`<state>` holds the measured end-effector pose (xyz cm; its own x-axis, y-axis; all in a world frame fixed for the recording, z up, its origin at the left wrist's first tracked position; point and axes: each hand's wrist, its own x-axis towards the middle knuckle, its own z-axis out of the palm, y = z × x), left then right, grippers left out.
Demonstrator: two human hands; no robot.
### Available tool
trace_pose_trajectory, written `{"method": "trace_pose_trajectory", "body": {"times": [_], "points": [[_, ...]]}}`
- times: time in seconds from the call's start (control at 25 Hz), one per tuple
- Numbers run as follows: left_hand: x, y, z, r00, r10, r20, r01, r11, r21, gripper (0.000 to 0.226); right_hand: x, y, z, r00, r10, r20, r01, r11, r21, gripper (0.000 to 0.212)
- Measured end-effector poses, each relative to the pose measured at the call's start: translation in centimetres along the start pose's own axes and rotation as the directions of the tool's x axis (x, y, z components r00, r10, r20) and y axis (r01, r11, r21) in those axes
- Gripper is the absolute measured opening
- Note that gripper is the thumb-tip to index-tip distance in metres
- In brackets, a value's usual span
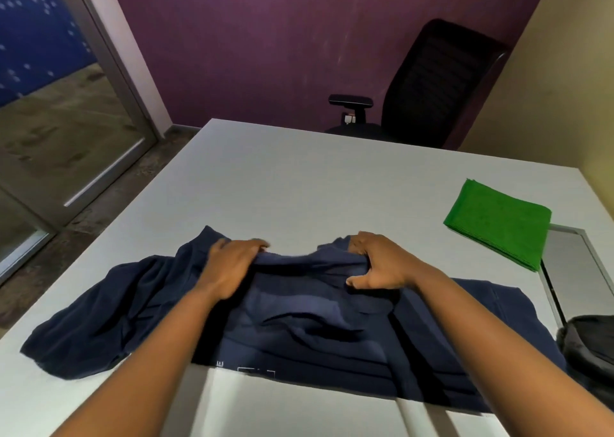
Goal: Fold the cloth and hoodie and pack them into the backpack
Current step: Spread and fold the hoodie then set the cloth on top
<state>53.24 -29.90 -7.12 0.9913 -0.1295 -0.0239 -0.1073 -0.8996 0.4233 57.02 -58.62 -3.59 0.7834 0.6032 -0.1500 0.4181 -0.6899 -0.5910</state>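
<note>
1. Both forearms reach in from the bottom of the frame to the navy hoodie (299,330), spread low and centre on the white table (299,177).
2. Left hand (229,263) and right hand (378,263) grip its upper folded edge, fingers curled into the fabric.
3. Right of centre, the green cloth (498,224) already lies folded.
4. At the lower right edge sits the dark backpack (591,347); nothing looks packed yet, and the hoodie's fold seems half done.
</note>
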Motion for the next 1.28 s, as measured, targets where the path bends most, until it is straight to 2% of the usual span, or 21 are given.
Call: {"method": "trace_pose_trajectory", "body": {"times": [0.08, 0.16, 0.2, 0.24, 0.36, 0.4, 0.56, 0.64, 0.72, 0.8, 0.88, 1.0, 1.16, 1.28], "points": [[-0.2, -2.5, -1.2, 0.988, -0.114, 0.102, 0.122, 0.989, -0.078, 0.052, -1.4, -1.2, -1.5, 0.999, 0.05, -0.003, -0.049, 0.989, 0.139, 0.029], [-1.0, -5.0, -1.6, 0.963, -0.195, 0.187, 0.211, 0.975, -0.067, 0.04, -1.5, -2.2, -2.5, 0.992, 0.044, 0.118, -0.07, 0.972, 0.223, 0.019], [-1.0, -5.8, -1.7, 0.954, -0.22, 0.205, 0.23, 0.973, -0.029, 0.028, -1.5, -2.5, -2.8, 0.98, 0.043, 0.195, -0.09, 0.966, 0.241, 0.02], [-0.9, -6.7, -1.7, 0.945, -0.25, 0.211, 0.27, 0.96, -0.071, 0.014, -1.5, -2.7, -3.0, 0.959, 0.055, 0.279, -0.127, 0.961, 0.245, 0.022], [-0.9, -8.1, -3.4, 0.922, -0.291, 0.255, 0.374, 0.842, -0.39, 0.014, -1.9, -2.7, -3.7, 0.861, 0.192, 0.471, -0.317, 0.927, 0.2, 0.012], [-0.9, -8.6, -3.9, 0.914, -0.299, 0.272, 0.396, 0.803, -0.446, 0.012, -2.2, -2.4, -4.3, 0.829, 0.236, 0.506, -0.365, 0.915, 0.17, 0.017], [-0.2, -9.4, -4.8, 0.882, -0.288, 0.372, 0.447, 0.762, -0.47, 0.016, -3.4, -1.2, -6.9, 0.761, 0.392, 0.518, -0.485, 0.873, 0.052, 0.015], [0.6, -9.9, -4.5, 0.875, -0.281, 0.394, 0.445, 0.785, -0.431, 0.021, -3.7, -0.9, -8.1, 0.732, 0.493, 0.47, -0.518, 0.851, -0.086, 0.023], [1.1, -10.1, -4.2, 0.87, -0.268, 0.414, 0.413, 0.854, -0.315, 0.029, -4.2, -0.5, -9.0, 0.706, 0.56, 0.433, -0.533, 0.823, -0.196, 0.033], [1.5, -10.3, -3.3, 0.866, -0.293, 0.404, 0.376, 0.916, -0.141, 0.033, -5.2, 0.1, -9.5, 0.735, 0.502, 0.455, -0.54, 0.84, -0.055, 0.037], [1.6, -10.9, -2.3, 0.858, -0.356, 0.37, 0.351, 0.933, 0.083, 0.033, -6.0, 1.4, -9.9, 0.787, 0.44, 0.432, -0.534, 0.837, 0.119, 0.058], [1.3, -11.3, -1.4, 0.807, -0.465, 0.364, 0.352, 0.874, 0.336, 0.024, -7.0, 4.6, -9.5, 0.788, 0.511, 0.344, -0.582, 0.801, 0.144, 0.074], [2.0, -8.5, -0.3, 0.82, -0.505, 0.269, 0.369, 0.826, 0.426, 0.033, -8.1, 6.9, -7.9, 0.738, 0.594, 0.319, -0.65, 0.753, 0.103, 0.071], [2.9, -7.0, -0.1, 0.847, -0.501, 0.177, 0.374, 0.798, 0.472, 0.035, -8.9, 7.8, -7.0, 0.75, 0.579, 0.321, -0.656, 0.713, 0.247, 0.052]]}}
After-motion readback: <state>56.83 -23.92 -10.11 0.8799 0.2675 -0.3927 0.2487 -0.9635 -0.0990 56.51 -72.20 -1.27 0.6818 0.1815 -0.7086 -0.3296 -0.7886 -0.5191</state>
